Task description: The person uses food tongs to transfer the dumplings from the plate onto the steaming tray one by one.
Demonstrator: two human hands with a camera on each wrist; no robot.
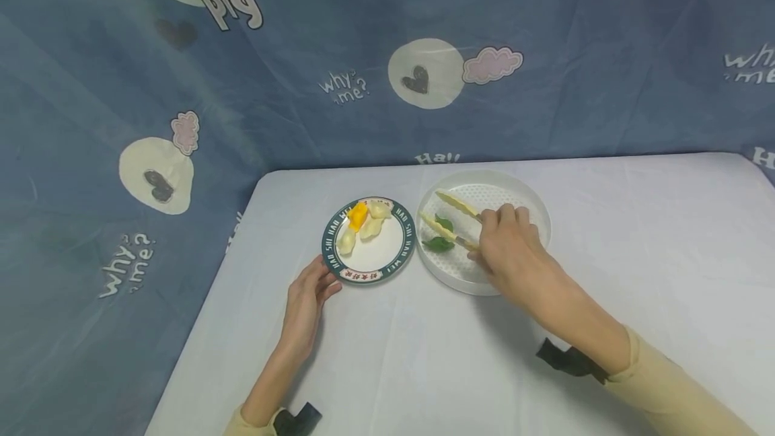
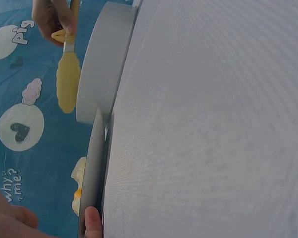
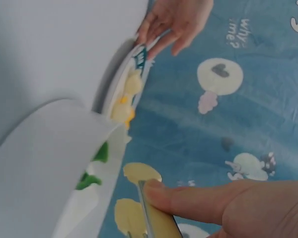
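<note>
In the head view my right hand (image 1: pixel 514 244) grips a pair of tongs (image 1: pixel 457 204) with yellow tips spread apart. The tips hang over a round white tray (image 1: pixel 537 247) with a dotted bottom. Two green leaf-like pieces (image 1: pixel 438 244) lie in it, close to the lower tip. My left hand (image 1: pixel 309 301) holds the near left rim of a green-edged plate (image 1: pixel 384 247), its fingers at the edge. On the plate sit several pale dumpling-like pieces (image 1: pixel 371 227) and an orange one (image 1: pixel 357 216). From the right wrist, the thumb (image 3: pixel 159 193) presses along the tongs' handle.
Plate and tray stand side by side, rims meeting, on a white-covered table (image 1: pixel 424 348). A blue printed cloth (image 1: pixel 303 32) rises behind the table and at its left. Dark bands (image 1: pixel 569 358) sit at both sleeve cuffs.
</note>
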